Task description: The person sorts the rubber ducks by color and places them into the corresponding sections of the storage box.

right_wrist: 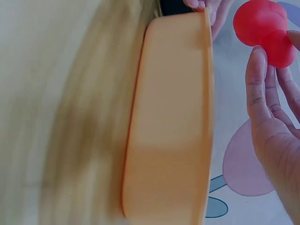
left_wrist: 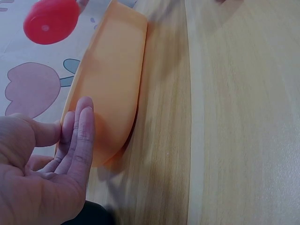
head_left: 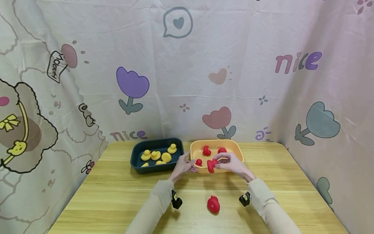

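My right hand [head_left: 232, 162] pinches a red rubber duck [head_left: 211, 165] between thumb and fingertips, over the front rim of a light orange bin [head_left: 216, 142]. The right wrist view shows this duck [right_wrist: 260, 22] held above rim height, its round body and head visible. At the bin's left front corner, my left hand [head_left: 182, 165] grips the rim, thumb on one side and fingers against the outer wall [left_wrist: 112, 70]. Inside the bin lie a few red ducks, one [head_left: 206, 150] towards the back and another [head_left: 199, 162] near the left hand.
To the left stands a dark blue bin [head_left: 157, 168] with several yellow ducks [head_left: 146, 156] in it. Another red duck [head_left: 213, 204] lies on the wooden table [head_left: 117, 201], between the forearms. A patterned cloth [head_left: 175, 65] hangs behind the table and along its sides.
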A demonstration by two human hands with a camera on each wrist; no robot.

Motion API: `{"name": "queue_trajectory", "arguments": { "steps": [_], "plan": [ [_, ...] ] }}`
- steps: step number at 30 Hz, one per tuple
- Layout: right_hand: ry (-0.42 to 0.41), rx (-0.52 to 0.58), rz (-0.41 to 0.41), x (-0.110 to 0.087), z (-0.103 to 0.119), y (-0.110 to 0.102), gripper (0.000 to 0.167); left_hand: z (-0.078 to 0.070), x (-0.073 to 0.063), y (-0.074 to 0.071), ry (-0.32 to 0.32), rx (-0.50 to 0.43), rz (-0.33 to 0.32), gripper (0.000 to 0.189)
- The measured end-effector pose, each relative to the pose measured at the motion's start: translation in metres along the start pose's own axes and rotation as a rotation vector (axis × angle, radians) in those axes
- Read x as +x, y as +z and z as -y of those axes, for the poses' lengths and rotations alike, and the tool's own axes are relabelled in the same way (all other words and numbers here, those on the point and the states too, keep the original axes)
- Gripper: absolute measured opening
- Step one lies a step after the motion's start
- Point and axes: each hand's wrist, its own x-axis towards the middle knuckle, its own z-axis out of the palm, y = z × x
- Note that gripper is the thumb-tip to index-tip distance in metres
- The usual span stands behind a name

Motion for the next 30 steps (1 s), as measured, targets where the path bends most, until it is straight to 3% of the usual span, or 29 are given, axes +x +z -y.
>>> {"name": "queue_trajectory", "arguments": {
  "steps": [9,16,30],
  "plan": [
    [0.035,-0.098,-0.086,0.013,0.01,-0.01,0.036,0.0,0.0,0.0,0.019,-0.014,0.01,0.069],
    [0.084,-0.138,-0.124,0.021,0.003,-0.012,0.036,0.0,-0.001,0.0,0.013,-0.009,0.006,0.069],
    [0.131,-0.107,-0.156,0.027,-0.011,-0.013,0.039,-0.004,-0.003,0.001,-0.014,0.034,-0.01,0.07]
  ]
}}
